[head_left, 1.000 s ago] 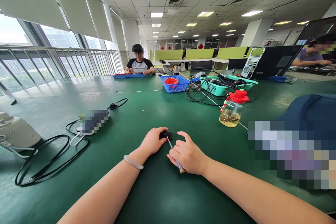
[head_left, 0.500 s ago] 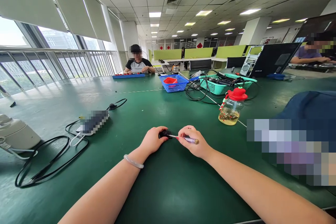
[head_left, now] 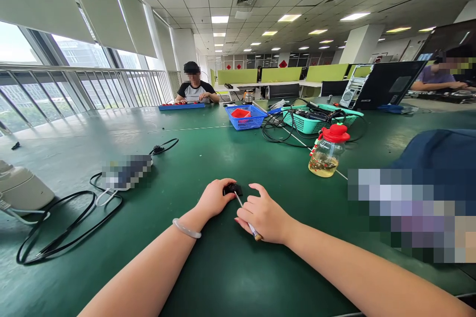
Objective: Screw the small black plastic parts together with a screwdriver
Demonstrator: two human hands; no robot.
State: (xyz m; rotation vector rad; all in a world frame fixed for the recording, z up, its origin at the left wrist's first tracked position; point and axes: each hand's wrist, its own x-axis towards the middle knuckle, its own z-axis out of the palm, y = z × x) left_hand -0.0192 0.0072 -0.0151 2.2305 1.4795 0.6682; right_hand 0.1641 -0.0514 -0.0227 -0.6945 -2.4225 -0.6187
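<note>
Near the middle of the green table, my left hand (head_left: 215, 199) grips a small black part (head_left: 232, 189) between thumb and fingers, resting it low at the tabletop. What the part is cannot be made out. My right hand (head_left: 265, 215) is closed around a screwdriver (head_left: 255, 232) with a pale handle. Its thin metal shaft points up and left, and the tip meets or nearly meets the black part. The right index finger is raised off the handle. A pale bangle (head_left: 186, 229) circles my left wrist.
A glass bottle (head_left: 323, 161) with a red lid stands to the right. Behind are a blue basket (head_left: 245, 123) and a green basket (head_left: 308, 126) of black cables. Cables and a white device (head_left: 24, 185) lie left. A co-worker (head_left: 195, 89) sits across the table.
My right hand has turned the screwdriver from nearly level to slanting down toward me, and its index finger has lifted. The left hand still holds the black part.
</note>
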